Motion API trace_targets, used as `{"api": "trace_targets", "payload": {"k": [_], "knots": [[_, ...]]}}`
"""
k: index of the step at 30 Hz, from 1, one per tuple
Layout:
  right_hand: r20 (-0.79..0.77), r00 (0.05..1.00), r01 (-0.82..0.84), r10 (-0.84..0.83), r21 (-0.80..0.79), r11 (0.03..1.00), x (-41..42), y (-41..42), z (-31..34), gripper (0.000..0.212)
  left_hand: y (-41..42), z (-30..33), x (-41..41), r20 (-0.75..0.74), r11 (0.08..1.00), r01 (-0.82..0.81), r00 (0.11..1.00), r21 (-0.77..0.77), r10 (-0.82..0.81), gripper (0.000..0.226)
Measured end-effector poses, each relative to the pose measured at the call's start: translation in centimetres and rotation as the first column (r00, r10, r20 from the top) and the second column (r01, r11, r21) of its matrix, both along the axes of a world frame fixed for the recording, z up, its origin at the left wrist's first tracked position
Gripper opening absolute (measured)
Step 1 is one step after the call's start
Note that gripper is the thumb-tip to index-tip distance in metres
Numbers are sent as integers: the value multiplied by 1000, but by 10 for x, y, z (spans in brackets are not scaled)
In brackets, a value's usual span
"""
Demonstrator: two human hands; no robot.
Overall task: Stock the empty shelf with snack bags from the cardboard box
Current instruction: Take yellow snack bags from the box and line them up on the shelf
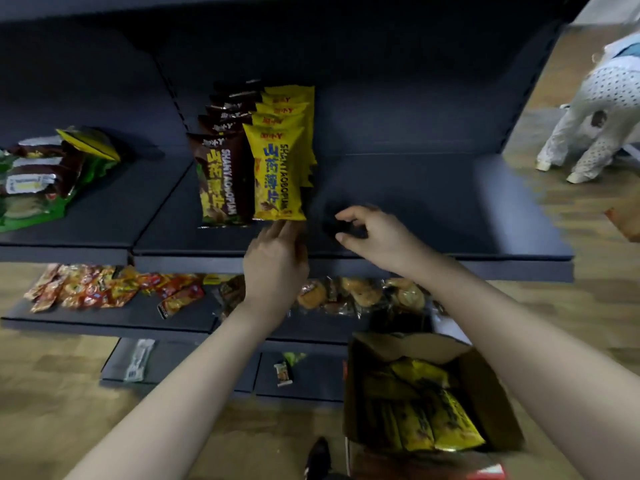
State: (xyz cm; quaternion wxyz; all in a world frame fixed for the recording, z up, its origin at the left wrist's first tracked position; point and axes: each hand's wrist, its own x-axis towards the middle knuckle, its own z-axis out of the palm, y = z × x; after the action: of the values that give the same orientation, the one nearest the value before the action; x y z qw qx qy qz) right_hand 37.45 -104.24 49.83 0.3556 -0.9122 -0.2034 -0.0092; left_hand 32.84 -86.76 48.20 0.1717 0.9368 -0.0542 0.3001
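Shelf (433,202) holds two rows; box (485,393) is far from empty. Your left hand (275,261) touches front yellow bag (277,174), fingers straight; right hand (374,230) loosely curled, empty.

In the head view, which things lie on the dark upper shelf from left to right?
Heap of green and brown bags → row of brown bags → row of yellow bags → right hand over the bare shelf.

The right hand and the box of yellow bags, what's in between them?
In the head view, between the right hand and the box sits the shelf's front edge, then wrapped pastries on the shelf below.
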Motion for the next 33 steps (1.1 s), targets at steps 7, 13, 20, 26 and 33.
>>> {"api": "trace_targets", "payload": {"k": [7,13,20,26,33], "knots": [[-9,1000,-28,27,-117,993,-51,-68,-22,39,-76,-38,-37,-92,993,60,994,105,-50,19],[-78,997,-3,-10,-170,985,-85,-112,-40,34,-117,-75,-53,-287,969,152,953,194,-93,19],[-312,946,-1,-87,-271,963,-103,-150,-103,39,-145,-123,-59,-632,959,230,771,166,-76,27],[-432,892,1,-131,-288,958,-112,-163,-152,37,-140,-172,-60,-798,960,263,597,97,-83,25],[-632,756,-107,-174,-381,918,-114,-161,-221,37,-131,-213,-65,-898,945,318,435,80,-70,23]]}}
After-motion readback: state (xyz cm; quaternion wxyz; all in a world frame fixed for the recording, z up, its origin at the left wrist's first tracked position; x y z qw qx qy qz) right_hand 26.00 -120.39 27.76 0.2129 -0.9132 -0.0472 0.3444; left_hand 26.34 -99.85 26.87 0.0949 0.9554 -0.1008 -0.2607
